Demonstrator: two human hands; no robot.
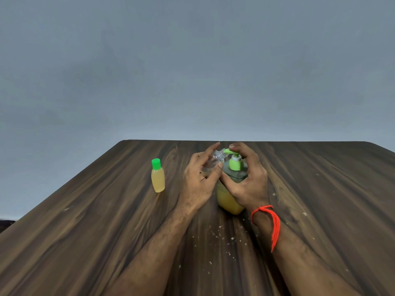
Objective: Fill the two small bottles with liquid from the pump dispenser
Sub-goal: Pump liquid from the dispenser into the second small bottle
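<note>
We see our left hand [199,180] gripping a clear, uncapped small bottle [214,160], tilted with its mouth at the spout of the pump dispenser [232,184]. Our right hand [249,178] curls around the dispenser, fingers on the pump head. A filled, capped bottle [158,176] stands well apart to the left, on the wooden table [85,231] with wide bare surface around.

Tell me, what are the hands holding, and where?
The left hand grips the clear small bottle around its body. The right hand holds the pump dispenser, fingers on its pump head.
</note>
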